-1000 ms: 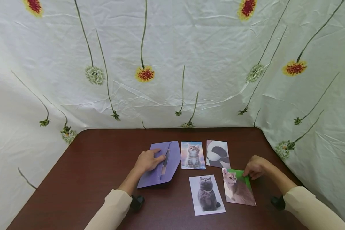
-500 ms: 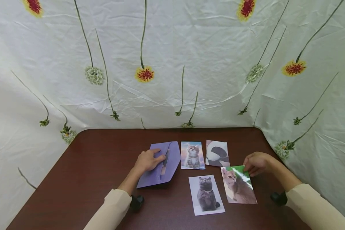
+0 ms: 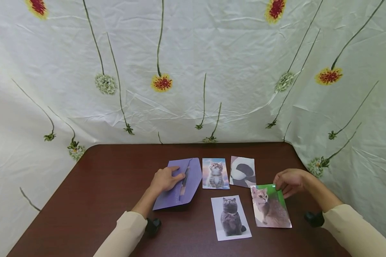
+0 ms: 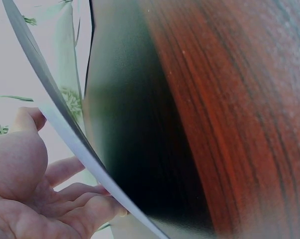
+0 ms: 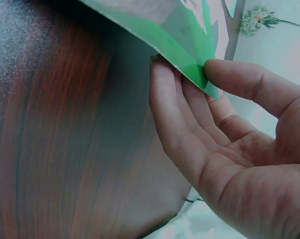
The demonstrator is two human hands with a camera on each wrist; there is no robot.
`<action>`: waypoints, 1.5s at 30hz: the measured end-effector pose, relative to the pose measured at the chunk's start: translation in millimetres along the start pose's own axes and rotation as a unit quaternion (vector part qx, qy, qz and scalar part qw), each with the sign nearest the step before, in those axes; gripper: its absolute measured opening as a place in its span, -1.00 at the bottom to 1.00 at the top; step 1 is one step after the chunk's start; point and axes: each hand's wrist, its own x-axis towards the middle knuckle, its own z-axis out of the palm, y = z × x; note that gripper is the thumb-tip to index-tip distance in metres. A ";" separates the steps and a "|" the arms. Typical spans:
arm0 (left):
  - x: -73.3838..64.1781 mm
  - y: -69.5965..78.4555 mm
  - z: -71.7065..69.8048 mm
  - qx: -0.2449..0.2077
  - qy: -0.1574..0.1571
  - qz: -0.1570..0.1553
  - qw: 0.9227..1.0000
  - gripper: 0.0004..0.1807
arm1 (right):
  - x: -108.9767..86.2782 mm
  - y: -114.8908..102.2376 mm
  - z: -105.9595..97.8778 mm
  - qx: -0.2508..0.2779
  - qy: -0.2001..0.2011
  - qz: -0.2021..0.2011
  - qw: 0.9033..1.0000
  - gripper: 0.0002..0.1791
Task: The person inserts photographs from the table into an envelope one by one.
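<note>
A lilac envelope (image 3: 173, 197) lies with its flap open to the right, and a printed card (image 3: 184, 184) shows inside its slot. My left hand (image 3: 165, 179) rests on the envelope, thumb and index finger spread over its face; in the left wrist view the fingers reach the raised envelope edge (image 4: 92, 162). My right hand (image 3: 291, 182) pinches the upper right corner of a ginger-cat photo card (image 3: 273, 212). In the right wrist view its thumb presses the green corner (image 5: 187, 62) with fingers behind, and the card's near edge stands off the table.
A grey-cat card (image 3: 231, 219) lies left of the held card. Behind it lie a kitten card (image 3: 216, 175) and a panda card (image 3: 243, 175). The dark brown table (image 3: 115, 178) meets a flowered white cloth (image 3: 193, 53) at the back and sides.
My right hand has taken the ginger-cat card by its corner, raised it and shifted it slightly right, apart from the panda card. The left hand and envelope have stayed put.
</note>
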 end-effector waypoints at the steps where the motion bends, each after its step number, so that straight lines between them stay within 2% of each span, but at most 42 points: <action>1: -0.1 0.0 -0.2 0.000 0.000 -0.001 1.000 -0.43 | 0.1 -0.4 -0.6 0.001 -0.001 -0.001 1.000 -0.87; 12: -1.6 1.4 -0.7 -0.008 -0.003 -0.007 1.000 -0.42 | 0.5 -13.0 -7.5 0.010 -0.013 -0.016 1.000 -0.95; 26: -0.6 -0.6 1.4 -0.001 0.002 0.002 1.000 -0.43 | 1.1 -36.5 -11.3 0.042 -0.013 -0.054 0.998 -0.93; 45: -0.5 -0.6 0.7 -0.002 0.005 0.000 1.000 -0.43 | 17.5 -87.1 9.6 0.073 -0.016 -0.099 0.992 -0.85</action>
